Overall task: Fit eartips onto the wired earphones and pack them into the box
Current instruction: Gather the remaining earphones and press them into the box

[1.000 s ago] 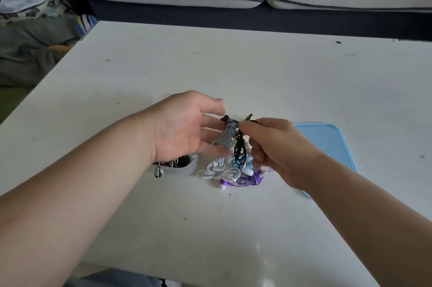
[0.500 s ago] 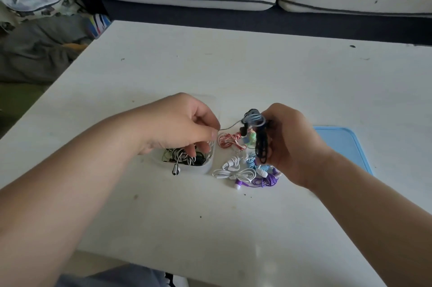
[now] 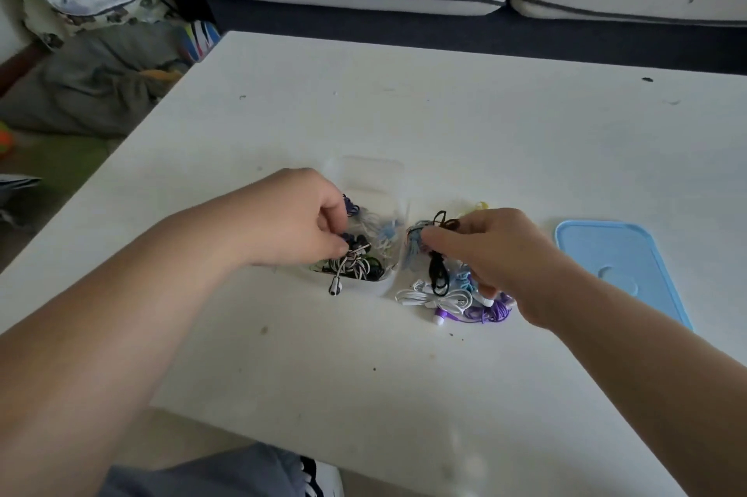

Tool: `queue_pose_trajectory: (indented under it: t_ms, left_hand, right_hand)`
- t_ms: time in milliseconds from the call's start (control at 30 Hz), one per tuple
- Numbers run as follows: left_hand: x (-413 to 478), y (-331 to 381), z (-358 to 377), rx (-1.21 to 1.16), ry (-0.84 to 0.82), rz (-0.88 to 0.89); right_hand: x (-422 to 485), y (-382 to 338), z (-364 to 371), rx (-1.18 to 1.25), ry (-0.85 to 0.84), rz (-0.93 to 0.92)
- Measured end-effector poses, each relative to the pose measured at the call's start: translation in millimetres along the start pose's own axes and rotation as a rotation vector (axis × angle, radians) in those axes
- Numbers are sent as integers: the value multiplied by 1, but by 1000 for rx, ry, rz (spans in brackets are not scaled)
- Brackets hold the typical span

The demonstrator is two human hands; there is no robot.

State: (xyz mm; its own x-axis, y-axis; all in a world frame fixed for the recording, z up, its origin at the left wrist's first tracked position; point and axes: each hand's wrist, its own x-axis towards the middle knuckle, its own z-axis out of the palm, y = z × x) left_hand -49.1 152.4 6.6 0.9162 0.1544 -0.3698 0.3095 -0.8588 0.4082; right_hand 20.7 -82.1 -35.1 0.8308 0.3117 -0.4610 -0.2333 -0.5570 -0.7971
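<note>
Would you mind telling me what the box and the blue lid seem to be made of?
Box: likely clear plastic; the table shows through its walls. Lid: probably matte plastic, evenly pale blue with a moulded rim.

A clear plastic box (image 3: 372,173) stood open near the table's middle, holding tangled wired earphones (image 3: 355,262) in black, white and pale blue. One white earbud (image 3: 334,288) hung over its rim at 6 o'clock. At the box's 3 o'clock lay a pile of coiled earphones (image 3: 444,298), white, blue and purple. Over it, the right hand (image 3: 497,254) pinched a grey-blue bundle (image 3: 414,241) and a dangling black bundle (image 3: 438,274). Farther out at 3 o'clock, a light blue lid (image 3: 622,266) lay flat.
</note>
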Motion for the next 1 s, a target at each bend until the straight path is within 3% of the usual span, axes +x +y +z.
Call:
queue_pose_trajectory:
  t_ms: [167,333,533,667,767,900,1000]
  left_hand:
    - [2,5,14,87,-106,44]
    - [1,0,7,74,-146,76]
    - [1,-12,-16,-497,70,-102]
    - [0,-5,-17,-870,64,-115]
    - [-4,4,-21,-1047,-47,-102]
    - [-8,10,-21,-1107,-284,-45]
    - [-10,16,-16,-1103,-356,7]
  right_hand:
    - [-4,-7,7,53,134,-62]
    - [-1,-9,12,130,134,-125]
    - [2,-5,15,295,53,-70]
    - [-3,-10,15,359,-75,-103]
    - [-10,-17,16,416,-239,-114]
    - [-19,-24,17,476,-490,-114]
    - [-22,-25,18,491,-557,-169]
